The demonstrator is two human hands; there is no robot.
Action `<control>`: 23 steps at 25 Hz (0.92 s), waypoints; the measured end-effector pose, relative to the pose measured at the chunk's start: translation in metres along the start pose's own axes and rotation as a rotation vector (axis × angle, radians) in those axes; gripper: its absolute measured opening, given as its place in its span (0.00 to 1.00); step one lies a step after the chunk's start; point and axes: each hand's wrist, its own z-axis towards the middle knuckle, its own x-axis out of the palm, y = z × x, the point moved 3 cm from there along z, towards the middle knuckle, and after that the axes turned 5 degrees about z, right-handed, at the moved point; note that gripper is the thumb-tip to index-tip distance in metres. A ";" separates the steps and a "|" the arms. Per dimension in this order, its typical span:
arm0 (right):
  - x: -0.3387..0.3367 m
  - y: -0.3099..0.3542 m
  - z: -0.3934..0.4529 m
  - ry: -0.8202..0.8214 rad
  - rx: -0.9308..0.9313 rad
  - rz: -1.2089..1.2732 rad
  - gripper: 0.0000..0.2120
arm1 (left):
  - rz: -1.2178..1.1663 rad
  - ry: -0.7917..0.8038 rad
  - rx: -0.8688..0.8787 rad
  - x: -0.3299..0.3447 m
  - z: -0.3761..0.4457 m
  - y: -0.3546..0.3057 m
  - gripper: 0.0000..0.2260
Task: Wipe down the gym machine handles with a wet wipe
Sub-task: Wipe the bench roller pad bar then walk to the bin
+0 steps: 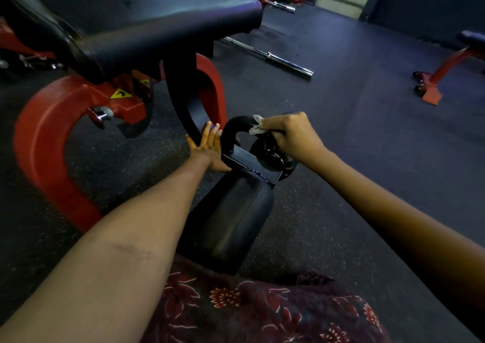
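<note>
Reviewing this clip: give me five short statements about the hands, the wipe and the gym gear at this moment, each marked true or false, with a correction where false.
1. The right hand holds the wet wipe against the curved black handle. True.
2. The left hand grips a second wipe. False: it holds nothing; its straight fingers rest against the black upright.
3. A barbell lies on the floor beyond the machine. True.
4. The machine's frame is blue. False: it is red.
5. The wipe is lying on the padded seat. False: it is in the right hand, at the handle.
</note>
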 end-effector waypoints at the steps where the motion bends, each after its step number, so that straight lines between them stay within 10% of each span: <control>1: 0.004 0.002 0.016 0.032 0.023 0.004 0.13 | 0.002 0.006 -0.002 -0.001 0.000 0.000 0.51; 10: 0.050 -0.011 0.117 0.523 0.365 0.113 0.11 | 0.023 0.018 -0.024 -0.004 0.000 0.002 0.50; 23: -0.036 -0.043 -0.023 0.148 0.321 0.222 0.11 | 0.009 0.021 -0.032 -0.006 -0.006 0.000 0.50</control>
